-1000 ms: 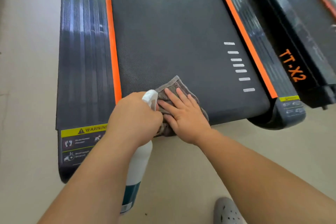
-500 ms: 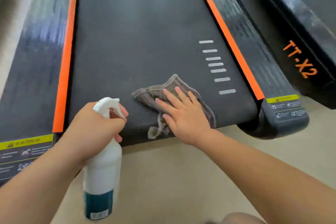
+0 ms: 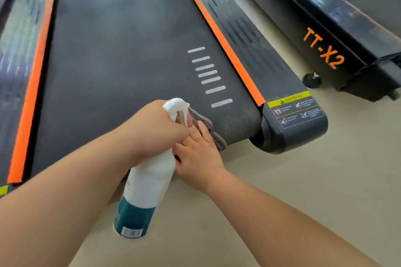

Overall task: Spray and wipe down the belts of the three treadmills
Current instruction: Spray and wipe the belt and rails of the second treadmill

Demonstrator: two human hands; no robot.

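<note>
A black treadmill belt [image 3: 121,54] with orange side strips fills the upper middle of the head view. My left hand [image 3: 152,130] grips the neck of a white spray bottle [image 3: 147,182] with a teal base, held over the belt's rear edge. My right hand [image 3: 198,154] presses flat on a grey-brown cloth [image 3: 206,124] at the belt's rear edge, right of centre. The bottle and my left hand hide most of the cloth. A second treadmill [image 3: 325,50] marked TT-X2 lies to the right.
Beige floor [image 3: 325,180] spreads behind and right of the treadmill. The rear right end cap [image 3: 297,119] carries a yellow warning label. White dash marks [image 3: 208,76] run along the belt's right side. A small black foot [image 3: 311,80] sits under the second treadmill.
My right hand has slid the cloth to the right along the belt's rear edge. My left hand with the bottle has moved right and now overlaps the cloth.
</note>
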